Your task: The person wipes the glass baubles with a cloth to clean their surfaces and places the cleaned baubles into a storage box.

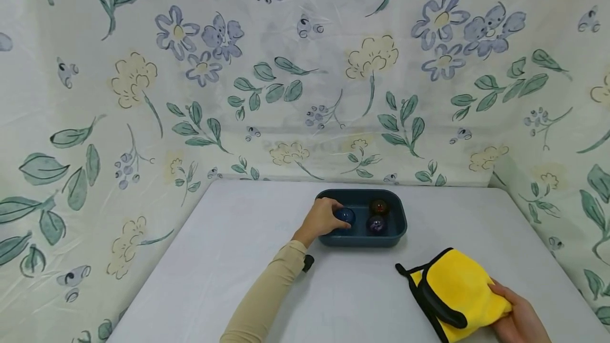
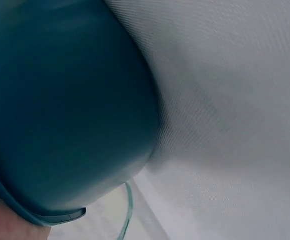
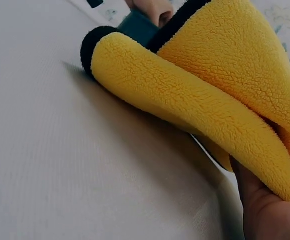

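My left hand (image 1: pixel 320 218) reaches into the left end of a dark teal tray (image 1: pixel 362 242), its thumb and fingers around a glossy blue ball (image 1: pixel 345 216). Two more balls sit in the right part of the tray, a brown one (image 1: pixel 379 206) and a dark purple one (image 1: pixel 376 224). In the left wrist view the tray's outer wall (image 2: pixel 74 110) hides the ball and most of the hand. At the front right, my right hand (image 1: pixel 518 311) grips a folded yellow fleece cloth (image 1: pixel 459 287) with black edging. Its fuzzy folds (image 3: pixel 185 95) droop over the table in the right wrist view.
Everything stands on a white-covered table (image 1: pixel 229 237). Behind it and along both sides hangs a curtain (image 1: pixel 295 105) with printed flowers and leaves. A small black object (image 1: pixel 308 263) shows at my left wrist.
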Motion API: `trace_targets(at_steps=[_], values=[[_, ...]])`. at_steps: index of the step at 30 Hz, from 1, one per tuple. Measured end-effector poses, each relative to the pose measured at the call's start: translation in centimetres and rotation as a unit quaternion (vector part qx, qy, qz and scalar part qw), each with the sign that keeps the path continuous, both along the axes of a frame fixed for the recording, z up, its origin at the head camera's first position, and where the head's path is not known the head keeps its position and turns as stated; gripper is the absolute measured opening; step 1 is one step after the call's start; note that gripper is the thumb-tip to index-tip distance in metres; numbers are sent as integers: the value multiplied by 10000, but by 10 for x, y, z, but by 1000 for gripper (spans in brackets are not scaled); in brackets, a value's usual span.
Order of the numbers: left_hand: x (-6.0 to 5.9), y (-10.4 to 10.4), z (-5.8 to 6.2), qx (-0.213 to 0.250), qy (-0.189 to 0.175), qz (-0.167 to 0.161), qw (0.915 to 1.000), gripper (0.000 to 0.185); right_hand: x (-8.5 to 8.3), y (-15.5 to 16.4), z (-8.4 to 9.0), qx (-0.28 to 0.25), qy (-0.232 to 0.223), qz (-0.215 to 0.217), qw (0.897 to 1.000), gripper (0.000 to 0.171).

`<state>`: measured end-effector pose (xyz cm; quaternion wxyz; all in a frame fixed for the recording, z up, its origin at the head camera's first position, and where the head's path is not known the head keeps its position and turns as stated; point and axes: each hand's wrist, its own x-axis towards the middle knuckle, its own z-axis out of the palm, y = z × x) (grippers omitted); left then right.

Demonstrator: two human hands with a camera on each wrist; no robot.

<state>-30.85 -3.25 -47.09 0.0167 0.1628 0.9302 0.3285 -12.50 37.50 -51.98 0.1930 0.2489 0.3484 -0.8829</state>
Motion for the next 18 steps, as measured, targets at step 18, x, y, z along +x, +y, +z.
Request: trace_targets(at_steps=[18], values=[[0,4,4,-508,-99,-174,9985,57,-1,12,-4,2248,390,1425,9631,71]])
